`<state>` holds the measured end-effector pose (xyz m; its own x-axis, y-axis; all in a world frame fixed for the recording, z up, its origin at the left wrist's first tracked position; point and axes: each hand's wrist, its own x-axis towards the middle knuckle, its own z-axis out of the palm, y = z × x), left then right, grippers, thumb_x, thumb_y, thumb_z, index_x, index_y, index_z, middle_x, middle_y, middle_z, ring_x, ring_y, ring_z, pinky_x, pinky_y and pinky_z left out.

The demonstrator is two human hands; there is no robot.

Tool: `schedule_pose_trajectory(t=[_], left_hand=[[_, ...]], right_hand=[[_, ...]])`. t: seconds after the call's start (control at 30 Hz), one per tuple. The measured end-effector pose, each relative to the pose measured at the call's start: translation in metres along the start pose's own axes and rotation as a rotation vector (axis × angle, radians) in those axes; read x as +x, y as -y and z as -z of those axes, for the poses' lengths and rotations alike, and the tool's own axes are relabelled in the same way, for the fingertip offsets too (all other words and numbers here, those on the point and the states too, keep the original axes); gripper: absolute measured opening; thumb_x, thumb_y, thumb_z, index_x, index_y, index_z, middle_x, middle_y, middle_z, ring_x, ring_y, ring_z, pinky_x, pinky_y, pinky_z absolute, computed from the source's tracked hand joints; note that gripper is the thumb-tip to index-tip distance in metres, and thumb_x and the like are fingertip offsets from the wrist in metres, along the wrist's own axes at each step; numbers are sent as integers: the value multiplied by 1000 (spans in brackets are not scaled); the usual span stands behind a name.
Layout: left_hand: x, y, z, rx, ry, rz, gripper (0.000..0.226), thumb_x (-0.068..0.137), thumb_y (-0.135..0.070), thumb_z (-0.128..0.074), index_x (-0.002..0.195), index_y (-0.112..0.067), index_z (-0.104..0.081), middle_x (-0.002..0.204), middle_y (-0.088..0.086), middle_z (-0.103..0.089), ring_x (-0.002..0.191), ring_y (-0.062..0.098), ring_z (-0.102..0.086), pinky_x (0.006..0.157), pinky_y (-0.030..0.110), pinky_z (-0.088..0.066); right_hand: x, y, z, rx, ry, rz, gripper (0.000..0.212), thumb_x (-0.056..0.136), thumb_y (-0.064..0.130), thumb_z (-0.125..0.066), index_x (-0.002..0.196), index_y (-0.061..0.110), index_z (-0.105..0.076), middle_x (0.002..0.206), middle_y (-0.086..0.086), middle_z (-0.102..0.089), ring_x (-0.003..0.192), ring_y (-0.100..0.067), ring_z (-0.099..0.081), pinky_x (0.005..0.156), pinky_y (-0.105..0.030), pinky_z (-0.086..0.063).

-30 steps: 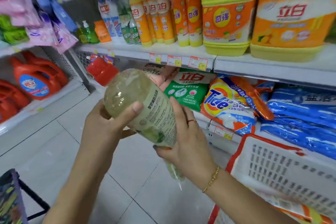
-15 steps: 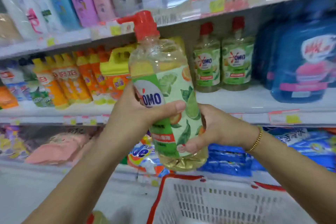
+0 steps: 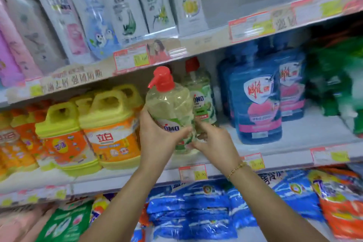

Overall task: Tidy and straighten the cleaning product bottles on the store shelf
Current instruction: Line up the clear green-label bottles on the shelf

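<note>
Bottle (image 3: 170, 110) now at shelf (image 3: 294, 137).

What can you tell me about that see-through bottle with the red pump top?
The clear plastic bottle with a red pump cap holds pale yellow-green liquid and bears a green OMO label. It is roughly upright at the middle shelf's front, spout pointing left. The left hand wraps its lower body; the right hand touches its base.

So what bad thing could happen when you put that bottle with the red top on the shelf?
The pump bottle may bump the matching bottle behind and tip it. Its red spout points toward the yellow jugs and could catch on them. The right hand grips only near the base, so the bottle might slip.
</note>
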<state>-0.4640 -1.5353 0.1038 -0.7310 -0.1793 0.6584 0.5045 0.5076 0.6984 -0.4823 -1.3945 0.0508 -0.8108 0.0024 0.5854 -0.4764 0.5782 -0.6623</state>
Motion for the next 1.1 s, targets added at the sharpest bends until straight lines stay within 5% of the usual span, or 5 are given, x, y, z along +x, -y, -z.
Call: schedule_pose_trajectory(t=[0.23,0.47,0.67,0.87,1.1], left_hand=[[41,29,-20,56,-54,259,84,49,-31,-95,111,-17,-40,107,-3,-57,99,19,-57,93,40,-50],[65,44,-25,135,-14,305,85,51,-36,-93,115,-10,-44,113,3,-58,99,21,-55,86,33,-46],[63,50,-23,162,35,247,93,52,-45,-91,122,-10,-43,119,4,-59,108,23,-58,92,36,-48],[28,33,24,185,159,145,51,75,-31,-80,118,-15,-57,98,-9,-62,82,5,-61,76,22,-50],[-84,84,185,346,150,117,3,81,-33,-64,79,-31,-64,71,-13,-67,65,1,-61,60,22,-50]], right_hand=[[12,-25,-2,-94,114,-78,21,85,32,-64,105,25,-70,94,7,-71,87,-10,-66,81,-28,-52],[14,-23,-9,-273,445,19,65,86,6,-42,139,44,-35,135,-1,-53,117,-20,-54,90,-33,-48],[17,-20,-14,-215,462,11,66,85,3,-42,137,43,-40,138,-1,-50,117,-19,-54,92,-35,-48],[3,20,-22,-110,263,155,9,87,28,-61,84,20,-65,82,3,-63,75,-9,-55,75,-32,-48],[-59,88,-112,2,597,263,27,84,35,-66,65,20,-54,57,8,-50,57,-4,-46,57,-23,-35]])
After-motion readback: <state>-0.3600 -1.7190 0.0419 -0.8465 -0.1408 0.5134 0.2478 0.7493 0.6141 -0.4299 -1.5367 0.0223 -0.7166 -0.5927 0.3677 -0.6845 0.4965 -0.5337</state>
